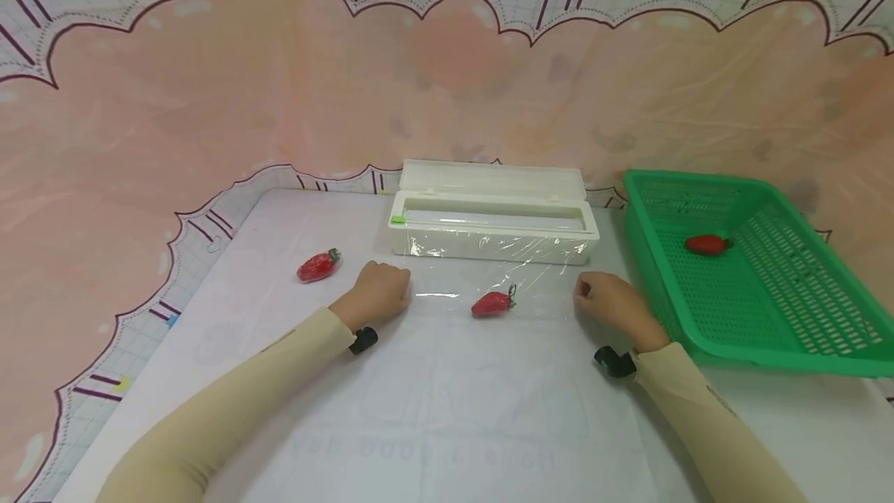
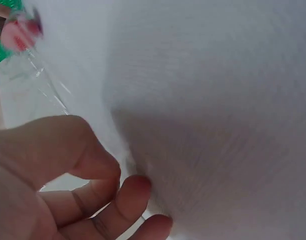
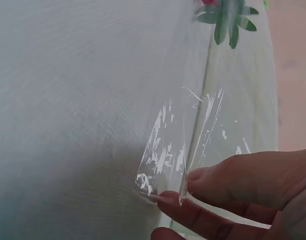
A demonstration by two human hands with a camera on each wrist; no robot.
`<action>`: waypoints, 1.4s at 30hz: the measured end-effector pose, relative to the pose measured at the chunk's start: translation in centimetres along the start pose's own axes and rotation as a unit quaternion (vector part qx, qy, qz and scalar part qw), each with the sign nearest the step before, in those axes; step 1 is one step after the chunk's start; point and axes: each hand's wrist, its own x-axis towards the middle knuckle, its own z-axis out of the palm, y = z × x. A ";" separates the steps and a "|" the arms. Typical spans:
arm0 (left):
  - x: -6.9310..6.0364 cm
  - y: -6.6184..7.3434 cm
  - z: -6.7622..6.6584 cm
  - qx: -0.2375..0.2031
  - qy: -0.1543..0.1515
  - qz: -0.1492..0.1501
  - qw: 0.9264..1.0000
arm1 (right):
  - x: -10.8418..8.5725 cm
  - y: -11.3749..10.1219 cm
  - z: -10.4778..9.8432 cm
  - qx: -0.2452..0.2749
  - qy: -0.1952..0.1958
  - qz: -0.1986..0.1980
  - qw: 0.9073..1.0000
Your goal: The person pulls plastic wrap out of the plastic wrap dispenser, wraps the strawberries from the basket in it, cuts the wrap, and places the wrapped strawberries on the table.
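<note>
A sheet of clear plastic wrap [image 1: 447,283] stretches from the front of a white wrap dispenser box [image 1: 492,247], its lid standing up. My left hand [image 1: 373,293] pinches the sheet's left side between thumb and fingers. On the right, the thumb and index finger of my right hand [image 1: 615,305] pinch a gathered corner of wrap [image 3: 163,165]. Between the hands lies a red strawberry [image 1: 492,303] with a green stalk; whether the wrap lies over or under it I cannot tell. Its green leaves [image 3: 228,22] show in the right wrist view.
Left of my left hand lies another strawberry [image 1: 318,265] with a shiny surface. A green plastic basket [image 1: 687,324] stands on the right, close to my right forearm, with one strawberry [image 1: 707,244] in it. A white cover [image 1: 419,425] lies over the table.
</note>
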 end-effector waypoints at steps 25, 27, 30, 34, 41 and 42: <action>1.3 9.7 -1.8 0.046 0.076 0.144 0.986 | 0.4 0.3 -0.2 0.013 -0.034 0.010 0.999; 1.9 10.0 -1.3 0.050 0.072 0.159 0.983 | 0.1 0.2 -0.4 0.025 -0.023 -0.006 0.999; 2.5 10.2 -0.9 0.048 0.073 0.171 0.981 | -0.2 0.2 -0.8 0.046 0.000 -0.032 0.998; 3.0 10.2 -0.6 0.015 0.073 0.172 0.982 | 0.1 0.5 -0.9 0.053 0.018 -0.044 0.997; 3.4 9.9 -0.4 -0.054 0.052 0.164 0.984 | 0.7 0.3 -0.2 -0.005 0.041 -0.043 0.998; 3.5 9.8 -0.4 -0.061 0.048 0.167 0.983 | 0.7 0.1 -0.1 -0.006 0.049 -0.051 0.997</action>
